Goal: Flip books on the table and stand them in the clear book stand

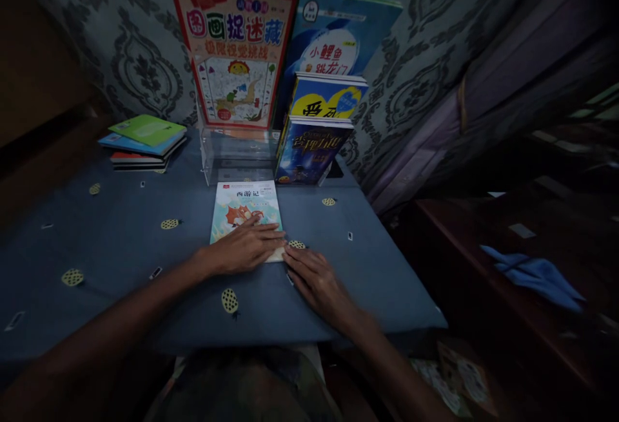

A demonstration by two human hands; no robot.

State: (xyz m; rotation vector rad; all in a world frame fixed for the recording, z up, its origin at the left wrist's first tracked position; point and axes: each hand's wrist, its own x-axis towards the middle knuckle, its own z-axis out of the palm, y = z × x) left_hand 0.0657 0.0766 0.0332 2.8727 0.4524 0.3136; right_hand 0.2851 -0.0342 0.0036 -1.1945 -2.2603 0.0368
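A thin paperback book (pixel 246 200) with a white and pale blue cover lies on the blue tablecloth in front of me, its dark title at the top. My left hand (pixel 246 241) rests on the lower part of the cover, fingers stretched out across it to the right. At the book's lower right corner is my right hand (pixel 312 274), its fingers extended and their tips by the edge. Whether those tips touch the book or only the cloth, I cannot tell. The hands hide the bottom of the cover picture.
Behind the book stands a clear stepped rack (pixel 236 154). It bears a red-bordered book (pixel 236 55), a teal book (pixel 338 35) and a dark blue book (pixel 314 148), among others. A stack of books (pixel 145 135) lies at the back left. A patterned curtain (pixel 145 61) hangs behind.
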